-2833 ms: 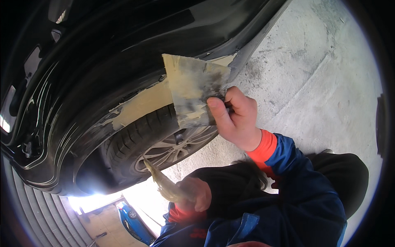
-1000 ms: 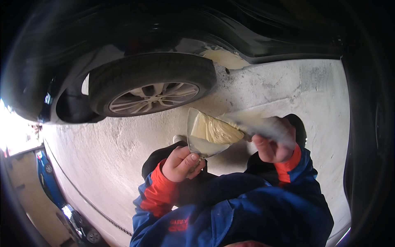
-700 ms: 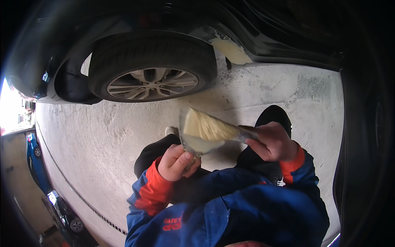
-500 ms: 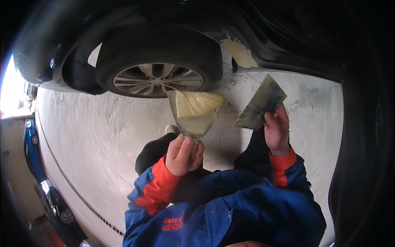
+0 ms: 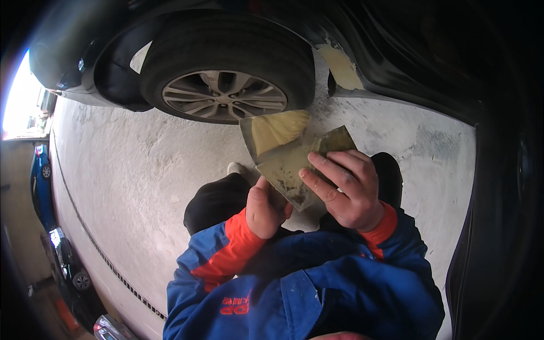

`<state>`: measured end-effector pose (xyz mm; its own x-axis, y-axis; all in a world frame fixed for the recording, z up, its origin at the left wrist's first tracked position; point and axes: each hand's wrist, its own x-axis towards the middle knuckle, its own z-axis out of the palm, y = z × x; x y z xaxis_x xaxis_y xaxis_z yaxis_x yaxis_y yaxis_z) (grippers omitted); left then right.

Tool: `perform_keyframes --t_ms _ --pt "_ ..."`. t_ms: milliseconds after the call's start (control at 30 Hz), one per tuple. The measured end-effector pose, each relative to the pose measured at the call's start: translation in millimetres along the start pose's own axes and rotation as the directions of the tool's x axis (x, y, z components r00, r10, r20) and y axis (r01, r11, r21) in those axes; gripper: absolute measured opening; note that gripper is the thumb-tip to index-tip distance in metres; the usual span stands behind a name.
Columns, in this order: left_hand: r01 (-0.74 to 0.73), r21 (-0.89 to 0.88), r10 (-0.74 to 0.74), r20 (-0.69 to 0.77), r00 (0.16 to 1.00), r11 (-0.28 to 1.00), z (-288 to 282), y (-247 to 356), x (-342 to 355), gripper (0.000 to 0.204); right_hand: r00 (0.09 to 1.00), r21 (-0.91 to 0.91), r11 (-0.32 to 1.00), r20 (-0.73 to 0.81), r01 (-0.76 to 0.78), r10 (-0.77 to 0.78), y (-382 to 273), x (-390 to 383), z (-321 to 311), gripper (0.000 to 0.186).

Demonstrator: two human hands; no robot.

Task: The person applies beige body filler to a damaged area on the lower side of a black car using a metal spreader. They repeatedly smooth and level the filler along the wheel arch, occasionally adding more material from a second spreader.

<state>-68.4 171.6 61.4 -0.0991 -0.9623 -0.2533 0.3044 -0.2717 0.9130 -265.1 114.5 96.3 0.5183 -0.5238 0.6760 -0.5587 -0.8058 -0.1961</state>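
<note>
My left hand [image 5: 265, 209] grips a putty knife, its handle hidden behind my fingers and the spreader. The knife's blade [image 5: 247, 135] points away from me and carries a thick mound of pale yellow filler [image 5: 281, 129]. In my right hand [image 5: 348, 190] is a thin, flat, stained spreader [image 5: 283, 174], my fingers laid across its face. The spreader overlaps the lower part of the knife's blade. Beyond, a patch of the same pale yellow filler [image 5: 341, 65] covers the dark car body behind the wheel.
A dark car [image 5: 408, 85] spans the far side, its tyre and spoked wheel [image 5: 224, 97] just past the knife. The grey floor [image 5: 130, 181] has a drain grate [image 5: 107, 255] at the left. Other cars, including a blue one [image 5: 41, 181], stand far left.
My right hand has moved left and turned, bringing the spreader over the knife's blade. My left hand has shifted slightly right. The view has tilted a little.
</note>
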Motion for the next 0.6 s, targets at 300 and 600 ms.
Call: perform_keyframes --t_ms 300,600 --pt "0.013 -0.013 -0.013 0.052 0.999 1.0 -10 -1 -4 0.105 0.998 -0.024 0.998 0.005 -0.055 0.055 -10 19 8 0.032" --pt "0.004 0.12 -0.003 -0.01 1.0 0.993 -19 5 -2 0.102 0.966 0.171 0.983 0.256 -0.066 0.02 8 18 -7 0.036"
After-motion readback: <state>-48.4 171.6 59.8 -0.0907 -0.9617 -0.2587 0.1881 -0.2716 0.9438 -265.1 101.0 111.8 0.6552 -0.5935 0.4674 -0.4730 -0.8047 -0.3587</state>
